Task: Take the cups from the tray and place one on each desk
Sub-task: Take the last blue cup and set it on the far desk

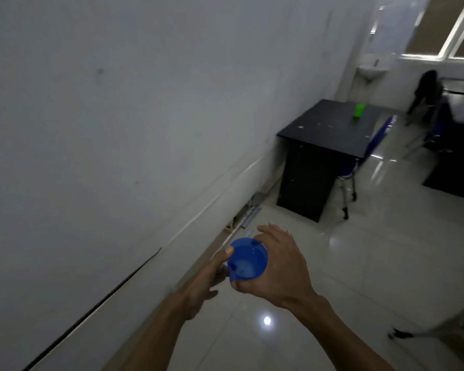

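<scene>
Nestling between both hands (255,274), upright blue cup (247,259), right fingers curled around.

Two bare forearms are seen entering from the bottom of the frame, lower centre. No sleeve, watch, ring or glove is worn on either. The left hand (212,274) is partly blurred; a thumbnail is visible at its upper tip. The right hand (281,266) is shown from the back, knuckles and wrist bone outlined. Fingers of both are partly hidden.
</scene>
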A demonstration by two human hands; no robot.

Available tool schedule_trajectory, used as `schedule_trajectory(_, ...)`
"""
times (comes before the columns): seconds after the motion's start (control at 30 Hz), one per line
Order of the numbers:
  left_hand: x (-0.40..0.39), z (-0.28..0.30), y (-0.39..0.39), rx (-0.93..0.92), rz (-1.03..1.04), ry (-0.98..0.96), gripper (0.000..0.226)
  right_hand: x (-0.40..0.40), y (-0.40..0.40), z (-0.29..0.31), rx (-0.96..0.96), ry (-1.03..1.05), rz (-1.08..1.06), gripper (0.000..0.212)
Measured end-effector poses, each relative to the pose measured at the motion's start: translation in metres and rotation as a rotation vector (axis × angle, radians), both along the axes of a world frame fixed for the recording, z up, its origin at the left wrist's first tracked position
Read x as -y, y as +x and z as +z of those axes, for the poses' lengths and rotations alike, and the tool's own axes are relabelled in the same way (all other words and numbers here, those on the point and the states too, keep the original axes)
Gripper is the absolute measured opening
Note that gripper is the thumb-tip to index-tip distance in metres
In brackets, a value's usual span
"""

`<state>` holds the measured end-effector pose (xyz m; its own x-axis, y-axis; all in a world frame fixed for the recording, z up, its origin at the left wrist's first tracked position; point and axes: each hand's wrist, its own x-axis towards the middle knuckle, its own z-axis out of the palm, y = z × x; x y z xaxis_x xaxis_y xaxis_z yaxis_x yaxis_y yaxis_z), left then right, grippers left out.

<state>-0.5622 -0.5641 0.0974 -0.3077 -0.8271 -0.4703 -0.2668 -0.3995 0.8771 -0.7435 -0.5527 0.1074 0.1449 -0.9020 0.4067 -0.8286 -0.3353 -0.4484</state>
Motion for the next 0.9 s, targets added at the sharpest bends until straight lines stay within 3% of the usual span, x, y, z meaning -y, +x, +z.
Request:
schedule_trajectory(0.23, 0.101, -0.004, -0.096, 0.013, -0.238, 0.005, 0.105, 0.062, -0.088, -0.009, -0.012, -0.008, -0.239, 0.085)
schedule_trajectory(0.47, 0.210, 0.006, -0.187, 0.043, -0.458, 0.001, 0.084, 0.137, -0.163, -0.005, 0.023, 0.051, -0.490, 0.089)
schedule_trajectory(0.63, 0.268, 0.009, -0.254, 0.044, -0.593, 0.026, 0.098, 0.178, -0.217, 0.000, 0.016, 0.044, -0.617, 0.088)
schedule_trajectory(0.9, 0.334, 0.005, -0.379, 0.052, -0.733, 0.043, 0.091, 0.223, -0.323, 0.001, 0.033, 0.029, -0.759, 0.085)
